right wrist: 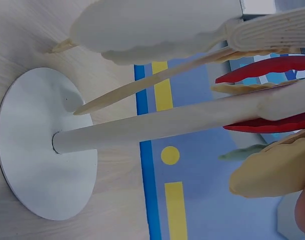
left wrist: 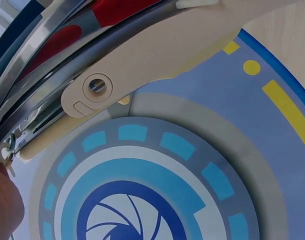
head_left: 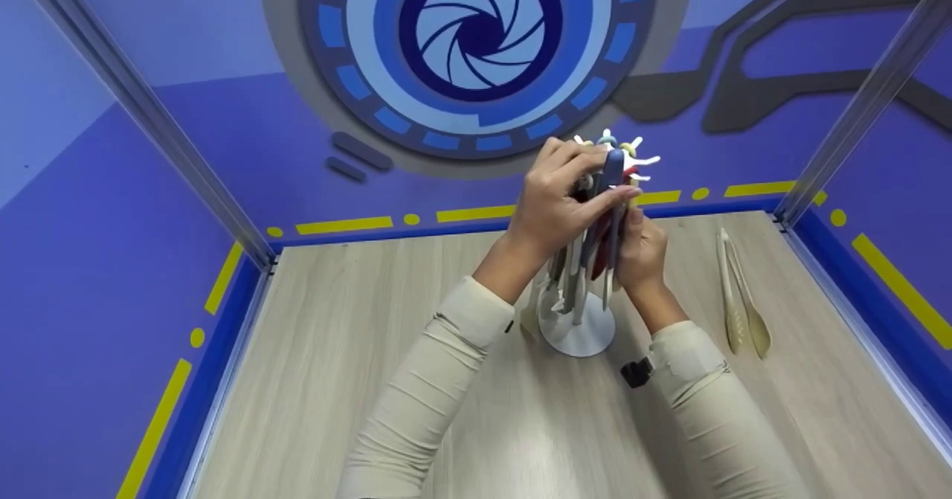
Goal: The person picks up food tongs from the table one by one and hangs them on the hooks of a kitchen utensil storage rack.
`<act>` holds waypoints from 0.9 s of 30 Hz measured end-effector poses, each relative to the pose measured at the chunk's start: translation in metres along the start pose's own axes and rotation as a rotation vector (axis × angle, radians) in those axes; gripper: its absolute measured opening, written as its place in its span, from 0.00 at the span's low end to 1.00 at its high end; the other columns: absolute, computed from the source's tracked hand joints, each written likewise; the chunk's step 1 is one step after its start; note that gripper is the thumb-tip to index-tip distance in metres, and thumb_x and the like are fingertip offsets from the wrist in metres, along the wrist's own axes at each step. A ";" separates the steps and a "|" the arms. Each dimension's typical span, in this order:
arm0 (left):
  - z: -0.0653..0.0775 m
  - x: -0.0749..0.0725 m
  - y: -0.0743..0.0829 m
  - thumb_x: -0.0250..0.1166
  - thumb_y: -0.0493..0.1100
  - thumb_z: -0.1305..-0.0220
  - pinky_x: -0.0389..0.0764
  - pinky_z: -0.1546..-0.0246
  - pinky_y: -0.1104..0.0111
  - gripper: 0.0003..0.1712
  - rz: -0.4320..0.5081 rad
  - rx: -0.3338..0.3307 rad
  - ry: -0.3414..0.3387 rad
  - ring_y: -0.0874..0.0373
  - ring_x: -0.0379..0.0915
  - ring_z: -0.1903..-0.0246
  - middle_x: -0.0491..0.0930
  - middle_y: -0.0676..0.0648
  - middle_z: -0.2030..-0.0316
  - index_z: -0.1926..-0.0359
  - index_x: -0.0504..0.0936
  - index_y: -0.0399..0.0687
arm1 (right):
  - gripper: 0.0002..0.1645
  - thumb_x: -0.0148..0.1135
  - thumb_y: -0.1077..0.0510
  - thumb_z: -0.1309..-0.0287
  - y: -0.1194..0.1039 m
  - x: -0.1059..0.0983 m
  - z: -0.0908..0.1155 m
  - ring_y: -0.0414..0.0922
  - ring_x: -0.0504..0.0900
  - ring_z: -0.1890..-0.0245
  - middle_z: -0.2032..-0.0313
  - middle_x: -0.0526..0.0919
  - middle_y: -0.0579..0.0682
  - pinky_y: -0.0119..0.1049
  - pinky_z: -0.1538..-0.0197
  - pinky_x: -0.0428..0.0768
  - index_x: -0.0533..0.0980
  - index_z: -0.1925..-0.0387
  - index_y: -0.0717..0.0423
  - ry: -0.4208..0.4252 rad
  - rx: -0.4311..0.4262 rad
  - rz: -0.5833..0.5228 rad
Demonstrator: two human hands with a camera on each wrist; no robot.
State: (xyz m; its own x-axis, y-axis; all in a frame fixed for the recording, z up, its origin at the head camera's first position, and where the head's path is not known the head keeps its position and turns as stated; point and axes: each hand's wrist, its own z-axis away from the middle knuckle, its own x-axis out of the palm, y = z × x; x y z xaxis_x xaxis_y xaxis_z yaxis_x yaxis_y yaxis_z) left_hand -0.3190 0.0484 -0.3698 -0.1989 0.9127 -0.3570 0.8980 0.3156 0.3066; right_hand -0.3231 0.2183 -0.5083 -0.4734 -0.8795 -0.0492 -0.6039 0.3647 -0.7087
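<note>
A utensil stand with a round white base [head_left: 587, 341] and white hooks [head_left: 645, 161] on top carries several hanging tongs. My left hand [head_left: 547, 198] is at its upper left, fingers bent over the top and thumb across the front, holding tongs with a dark blue end [head_left: 614, 166]. On the stand's right side, my right hand [head_left: 645, 253] has its fingers curled at a pair of tan tongs [right wrist: 272, 170]; its grip is partly hidden. Red tongs [right wrist: 267, 69] hang near the pole [right wrist: 157, 125]. The left wrist view has a beige tong arm [left wrist: 152, 55] close up.
Beige tongs [head_left: 757, 326] lie spread on the wooden table [head_left: 357, 350], right of the stand. Blue patterned panels [head_left: 216, 127] enclose the back and sides, with metal posts [head_left: 141, 97] at the corners.
</note>
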 end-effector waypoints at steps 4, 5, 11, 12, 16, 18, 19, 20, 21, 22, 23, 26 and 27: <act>0.001 0.000 0.000 0.82 0.56 0.41 0.80 0.50 0.74 0.25 -0.012 -0.008 0.000 0.54 0.76 0.54 0.90 0.47 0.54 0.51 0.92 0.44 | 0.48 0.45 0.28 0.22 0.001 -0.005 0.001 0.24 0.68 0.79 0.80 0.72 0.35 0.18 0.74 0.64 0.76 0.75 0.68 -0.005 -0.038 0.057; 0.001 0.000 0.000 0.82 0.56 0.41 0.80 0.49 0.74 0.25 -0.011 -0.009 0.000 0.54 0.76 0.53 0.90 0.47 0.53 0.51 0.92 0.44 | 0.47 0.45 0.29 0.21 0.000 -0.006 0.001 0.24 0.68 0.78 0.79 0.73 0.37 0.18 0.72 0.64 0.76 0.74 0.69 -0.006 -0.046 0.074; 0.001 0.000 0.001 0.81 0.56 0.41 0.80 0.49 0.73 0.25 -0.014 -0.010 0.005 0.54 0.76 0.54 0.90 0.47 0.53 0.50 0.92 0.45 | 0.41 0.44 0.35 0.18 -0.016 -0.014 0.003 0.25 0.67 0.72 0.75 0.73 0.48 0.18 0.67 0.64 0.78 0.61 0.73 -0.072 -0.035 0.139; 0.001 0.000 0.001 0.81 0.56 0.41 0.80 0.50 0.73 0.25 -0.015 -0.011 0.006 0.54 0.76 0.54 0.90 0.47 0.53 0.50 0.92 0.45 | 0.40 0.45 0.36 0.17 -0.018 -0.016 0.003 0.25 0.68 0.72 0.74 0.73 0.48 0.18 0.66 0.64 0.78 0.58 0.73 -0.084 -0.027 0.142; 0.002 0.001 0.000 0.81 0.56 0.41 0.79 0.51 0.73 0.25 -0.013 -0.013 0.012 0.54 0.76 0.55 0.90 0.48 0.54 0.50 0.91 0.45 | 0.29 0.49 0.45 0.16 -0.013 -0.023 0.004 0.25 0.71 0.69 0.69 0.77 0.45 0.18 0.64 0.68 0.80 0.47 0.69 -0.119 -0.003 0.145; 0.003 0.001 0.000 0.82 0.56 0.41 0.79 0.51 0.72 0.25 -0.010 -0.011 0.019 0.54 0.76 0.55 0.90 0.48 0.54 0.50 0.91 0.45 | 0.22 0.51 0.51 0.17 -0.008 -0.028 0.004 0.26 0.73 0.69 0.67 0.78 0.45 0.18 0.63 0.70 0.81 0.44 0.66 -0.124 0.006 0.146; 0.003 0.001 0.000 0.82 0.56 0.41 0.79 0.51 0.72 0.25 -0.009 -0.010 0.022 0.54 0.76 0.55 0.90 0.48 0.54 0.50 0.91 0.45 | 0.20 0.52 0.53 0.17 -0.005 -0.031 0.005 0.26 0.73 0.69 0.67 0.80 0.46 0.18 0.63 0.71 0.81 0.43 0.65 -0.125 0.009 0.145; 0.003 0.001 0.000 0.82 0.56 0.41 0.79 0.51 0.72 0.25 -0.008 -0.010 0.023 0.54 0.76 0.55 0.90 0.48 0.54 0.50 0.91 0.45 | 0.18 0.53 0.56 0.18 -0.003 -0.034 0.005 0.27 0.75 0.69 0.67 0.81 0.48 0.18 0.63 0.72 0.81 0.43 0.64 -0.124 0.013 0.140; 0.003 0.001 0.000 0.82 0.55 0.42 0.79 0.51 0.72 0.24 -0.004 -0.012 0.024 0.54 0.76 0.55 0.90 0.48 0.54 0.50 0.91 0.45 | 0.17 0.53 0.57 0.18 -0.001 -0.037 0.005 0.27 0.76 0.69 0.67 0.82 0.50 0.18 0.64 0.73 0.80 0.42 0.64 -0.123 0.018 0.138; 0.003 0.001 0.000 0.82 0.55 0.42 0.79 0.51 0.72 0.24 0.000 -0.015 0.023 0.55 0.75 0.55 0.90 0.48 0.54 0.50 0.91 0.45 | 0.17 0.53 0.59 0.18 0.001 -0.040 0.006 0.26 0.77 0.69 0.67 0.83 0.52 0.18 0.64 0.74 0.80 0.41 0.64 -0.123 0.023 0.142; 0.003 0.002 0.000 0.82 0.55 0.42 0.79 0.52 0.73 0.24 0.003 -0.018 0.021 0.55 0.75 0.55 0.90 0.48 0.53 0.50 0.91 0.45 | 0.16 0.53 0.61 0.19 0.003 -0.043 0.006 0.26 0.79 0.68 0.67 0.84 0.55 0.17 0.63 0.75 0.80 0.41 0.64 -0.118 0.024 0.149; 0.004 0.002 0.001 0.82 0.55 0.42 0.79 0.52 0.74 0.25 0.008 -0.026 0.016 0.55 0.75 0.55 0.90 0.48 0.53 0.49 0.91 0.45 | 0.16 0.52 0.64 0.20 0.002 -0.053 0.007 0.23 0.80 0.67 0.68 0.86 0.52 0.15 0.63 0.75 0.80 0.41 0.66 -0.099 0.045 0.179; 0.004 0.002 0.001 0.82 0.55 0.42 0.80 0.51 0.74 0.25 0.008 -0.027 0.016 0.55 0.75 0.55 0.90 0.48 0.53 0.49 0.91 0.45 | 0.16 0.52 0.64 0.20 0.003 -0.057 0.007 0.22 0.80 0.67 0.69 0.86 0.49 0.15 0.63 0.74 0.80 0.42 0.66 -0.090 0.051 0.194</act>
State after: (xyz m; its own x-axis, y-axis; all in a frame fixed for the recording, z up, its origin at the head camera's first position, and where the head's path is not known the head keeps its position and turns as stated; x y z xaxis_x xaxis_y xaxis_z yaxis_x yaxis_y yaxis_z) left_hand -0.3175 0.0499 -0.3738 -0.1985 0.9191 -0.3403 0.8887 0.3152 0.3329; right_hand -0.2937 0.2672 -0.5130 -0.5171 -0.8190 -0.2486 -0.4731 0.5155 -0.7145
